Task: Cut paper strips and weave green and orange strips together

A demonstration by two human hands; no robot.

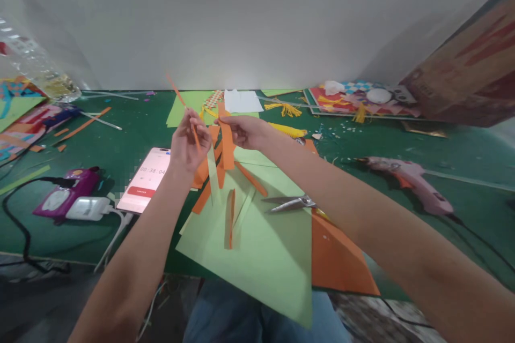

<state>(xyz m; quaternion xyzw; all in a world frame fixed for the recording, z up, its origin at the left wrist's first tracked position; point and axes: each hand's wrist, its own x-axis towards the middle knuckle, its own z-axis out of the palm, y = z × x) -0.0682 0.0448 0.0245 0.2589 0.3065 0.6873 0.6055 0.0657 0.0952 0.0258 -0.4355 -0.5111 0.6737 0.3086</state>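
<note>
My left hand (pixel 188 142) is closed around a thin orange paper strip (pixel 177 91) that sticks up and to the left, and a pale green strip (pixel 213 177) hangs below it. My right hand (pixel 241 129) pinches a wider orange paper strip (pixel 227 144) that hangs down between the hands. Both hands are raised above a large light green paper sheet (pixel 261 246) on the green table (pixel 120 134). More orange strips (pixel 249 178) and green strips lie on that sheet.
Scissors (pixel 292 203) lie on the green sheet beside an orange sheet (pixel 338 262). A pink glue gun (pixel 410 179) lies at right. A phone (pixel 147 179), a purple device (pixel 66 193) and a white charger (pixel 88 208) sit at left. Paper crafts (pixel 354 96) and a cardboard box (pixel 470 69) stand behind.
</note>
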